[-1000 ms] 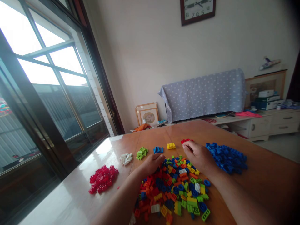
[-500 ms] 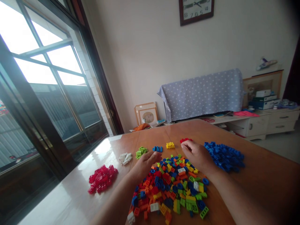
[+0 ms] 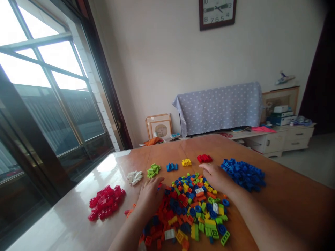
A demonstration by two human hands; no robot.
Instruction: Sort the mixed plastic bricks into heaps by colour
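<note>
My left hand (image 3: pixel 152 192) is low over the left edge of a pile of mixed toy building bricks (image 3: pixel 193 205), fingers apart and slightly bent; its fingertips partly cover bricks there. On the far right side of that pile, my right hand (image 3: pixel 216 177) hovers with forefinger and thumb apart, nothing visible between them. Just beyond it lies a small group of red bricks (image 3: pixel 204 158). Other small groups line the far side: yellow bricks (image 3: pixel 186 162), blue bricks (image 3: pixel 172 167), lime green bricks (image 3: pixel 153 170) and white bricks (image 3: pixel 134 177).
A heap of pinkish-red bricks (image 3: pixel 106 202) lies on the left of the wooden table (image 3: pixel 167 150), and a larger heap of blue bricks (image 3: pixel 243 174) on the right. Behind the table stands a low cabinet (image 3: pixel 285 141) beside a cloth-covered object (image 3: pixel 217 109).
My right hand has drawn back from the small red group, which now shows fully. My left hand has moved left and down to the mixed pile's edge. The view has shifted slightly.
</note>
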